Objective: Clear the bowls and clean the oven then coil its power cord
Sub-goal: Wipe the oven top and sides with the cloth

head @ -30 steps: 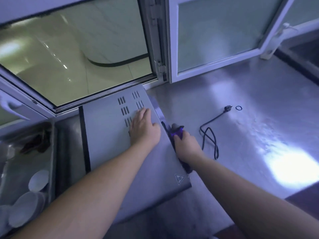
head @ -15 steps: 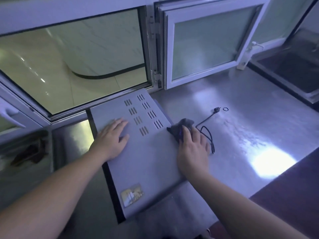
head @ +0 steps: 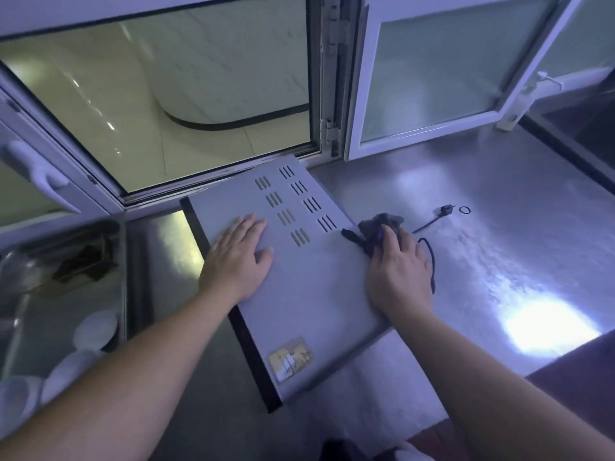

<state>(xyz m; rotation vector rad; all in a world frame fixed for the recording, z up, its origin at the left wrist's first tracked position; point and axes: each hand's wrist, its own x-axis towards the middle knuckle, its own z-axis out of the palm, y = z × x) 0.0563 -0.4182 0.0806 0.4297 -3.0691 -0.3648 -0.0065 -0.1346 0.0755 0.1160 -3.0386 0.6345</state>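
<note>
Head view: left hand lies flat, fingers spread, on the oven near the worktop's back edge; right hand presses a cloth at the oven's right edge, and could snag the loose cord beside it

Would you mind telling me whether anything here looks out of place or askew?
The oven sits skewed on the counter, one corner past its front edge. Its cord trails loose, uncoiled, beside the right hand.
</note>
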